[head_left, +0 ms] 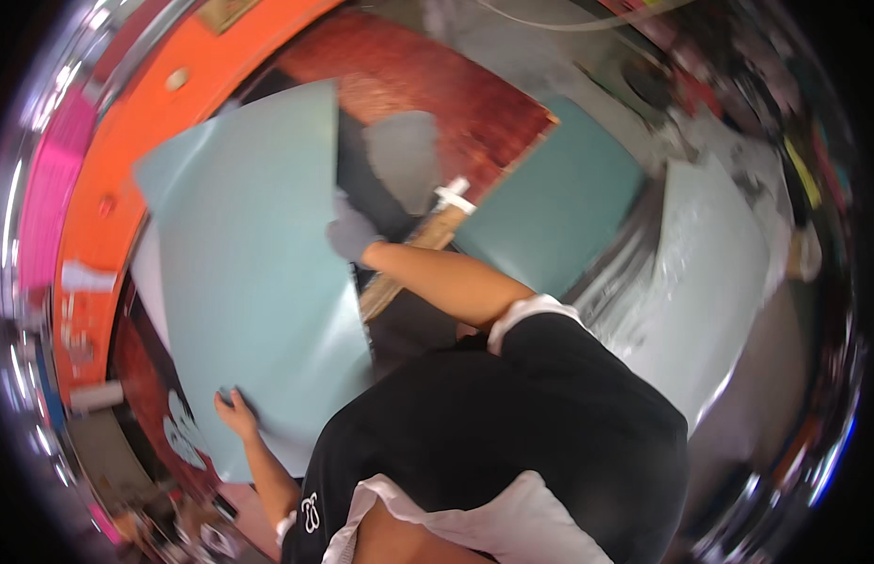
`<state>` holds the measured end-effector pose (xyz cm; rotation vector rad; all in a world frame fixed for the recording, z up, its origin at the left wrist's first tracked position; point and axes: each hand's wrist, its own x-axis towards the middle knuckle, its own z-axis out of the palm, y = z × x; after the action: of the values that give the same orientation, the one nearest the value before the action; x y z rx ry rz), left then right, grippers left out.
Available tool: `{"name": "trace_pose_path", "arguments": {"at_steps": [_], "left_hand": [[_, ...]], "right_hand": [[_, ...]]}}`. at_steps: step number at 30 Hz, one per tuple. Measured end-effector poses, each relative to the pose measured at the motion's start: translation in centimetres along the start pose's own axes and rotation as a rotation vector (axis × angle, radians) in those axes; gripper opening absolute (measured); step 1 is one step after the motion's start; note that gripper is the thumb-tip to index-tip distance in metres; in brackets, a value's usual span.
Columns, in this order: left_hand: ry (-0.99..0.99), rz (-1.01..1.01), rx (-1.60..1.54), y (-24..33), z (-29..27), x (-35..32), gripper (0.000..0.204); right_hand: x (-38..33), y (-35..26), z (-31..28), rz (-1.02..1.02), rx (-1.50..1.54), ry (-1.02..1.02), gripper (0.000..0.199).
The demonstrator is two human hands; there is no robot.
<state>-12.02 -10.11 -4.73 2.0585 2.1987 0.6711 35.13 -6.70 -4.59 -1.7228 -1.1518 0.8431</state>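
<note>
A large pale blue-green sheet (249,263) lies tilted across the left half of the view. My left hand (235,409), bare, holds it at its lower edge, fingers spread over the surface. Higher up, my right hand (352,235) wears a grey glove and grips the sheet's right edge, the forearm reaching out from my black shirt with its white sleeve hem. The sheet hides most of what lies beneath it.
A wooden strip (409,263) runs diagonally just right of the gloved hand. A darker teal panel (559,207) lies beyond it, and another pale sheet (700,282) at the right. A red-brown board (427,85) lies behind and an orange curved frame (145,141) at the left.
</note>
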Motion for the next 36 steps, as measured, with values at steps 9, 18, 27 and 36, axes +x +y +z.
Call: {"name": "trace_pose_path", "arguments": {"at_steps": [9,18,27,36], "left_hand": [[0.08,-0.364,0.247,-2.9,0.0,-6.0,0.053],[0.037,-0.206,0.082,1.8,-2.5,-9.3,0.048],[0.167,-0.407,-0.086,-10.9,-3.6,4.6,0.062],[-0.136,-0.301,-0.06,-13.0,-5.9,2.3,0.053]], "right_hand": [[6.8,-5.0,-1.5,-0.223,0.012,0.16,0.047],[9.9,-10.7,-3.1,-0.152,0.226,0.078,0.046],[2.8,-0.7,-4.5,0.044,0.303,0.003,0.023],[-3.1,-0.3,-7.8,-0.009,0.336,0.054,0.037]]}}
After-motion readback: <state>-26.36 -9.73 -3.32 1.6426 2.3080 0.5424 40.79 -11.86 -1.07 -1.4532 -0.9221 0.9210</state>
